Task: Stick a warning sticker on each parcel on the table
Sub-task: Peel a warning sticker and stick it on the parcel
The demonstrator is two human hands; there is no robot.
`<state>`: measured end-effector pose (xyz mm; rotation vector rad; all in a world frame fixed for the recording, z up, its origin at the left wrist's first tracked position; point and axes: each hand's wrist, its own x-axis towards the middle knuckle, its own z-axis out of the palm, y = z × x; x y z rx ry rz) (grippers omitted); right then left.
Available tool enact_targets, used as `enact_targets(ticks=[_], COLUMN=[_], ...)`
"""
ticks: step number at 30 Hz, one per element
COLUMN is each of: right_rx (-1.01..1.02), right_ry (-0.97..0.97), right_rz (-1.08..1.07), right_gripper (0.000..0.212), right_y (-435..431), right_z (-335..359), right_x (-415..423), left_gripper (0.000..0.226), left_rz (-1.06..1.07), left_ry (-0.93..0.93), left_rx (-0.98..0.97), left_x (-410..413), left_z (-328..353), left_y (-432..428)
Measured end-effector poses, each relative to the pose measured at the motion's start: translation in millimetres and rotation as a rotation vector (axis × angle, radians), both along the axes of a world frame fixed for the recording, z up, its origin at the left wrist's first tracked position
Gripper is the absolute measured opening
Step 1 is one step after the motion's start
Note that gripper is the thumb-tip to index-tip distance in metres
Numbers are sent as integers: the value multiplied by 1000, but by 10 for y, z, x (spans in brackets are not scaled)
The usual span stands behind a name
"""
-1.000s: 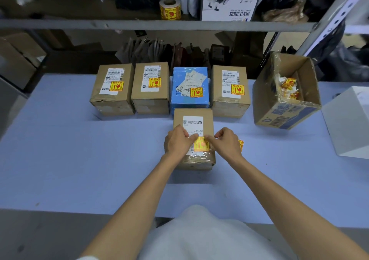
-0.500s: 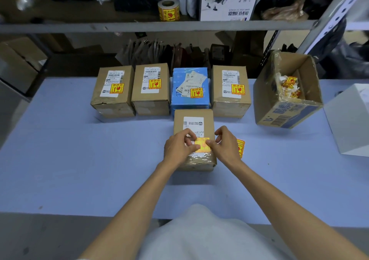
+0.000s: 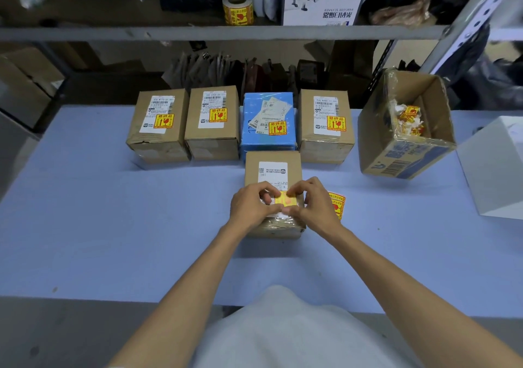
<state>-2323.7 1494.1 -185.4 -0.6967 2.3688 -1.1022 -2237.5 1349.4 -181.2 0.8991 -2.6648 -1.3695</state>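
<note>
A brown parcel with a white label lies on the table just in front of me. A yellow and red warning sticker sits on its near top face. My left hand and my right hand meet over it, fingertips on the sticker's left and right edges. Another yellow sticker piece shows by my right hand; whether it is held or lies on the table I cannot tell. Behind stand three brown parcels and a blue parcel, each bearing a sticker.
An open carton with crumpled sticker scraps stands tilted at the right, a white box beyond it. A sticker roll rests on the shelf above. The blue table extends left and toward me.
My hands have drawn closer together over the sticker, and my fingertips now cover more of its edges. The parcel has stayed in place.
</note>
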Motion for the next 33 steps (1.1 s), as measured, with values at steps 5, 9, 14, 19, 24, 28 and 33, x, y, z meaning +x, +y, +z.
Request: enact_targets(ticks=[5, 9, 14, 19, 24, 28, 33], right_rx=[24, -54, -202, -241, -307, -269, -233], right_ry=[-71, -57, 83, 116, 160, 226, 335], right_rz=[-81, -96, 21, 51, -77, -14, -16], right_gripper=[20, 20, 23, 21, 18, 17, 14], right_y=[-44, -181, -415, -458, -419, -374, -336], right_z=[86, 303, 520, 558, 598, 634, 713], right_x=[-104, -195, -157, -186, -181, -270, -355], left_gripper=[22, 29, 30, 18, 7, 14, 18], left_rz=[-76, -5, -85, 219, 133, -27, 98], left_ry=[-66, -33, -24, 177, 247, 164, 233], left_rx=[29, 270, 476, 464, 445, 562, 726], left_x=[-41, -192, -310, -377, -424, -472, -547], left_z=[52, 280, 519, 476, 594, 659, 699], left_y=[-84, -150, -226, -258, -228, -279, -229])
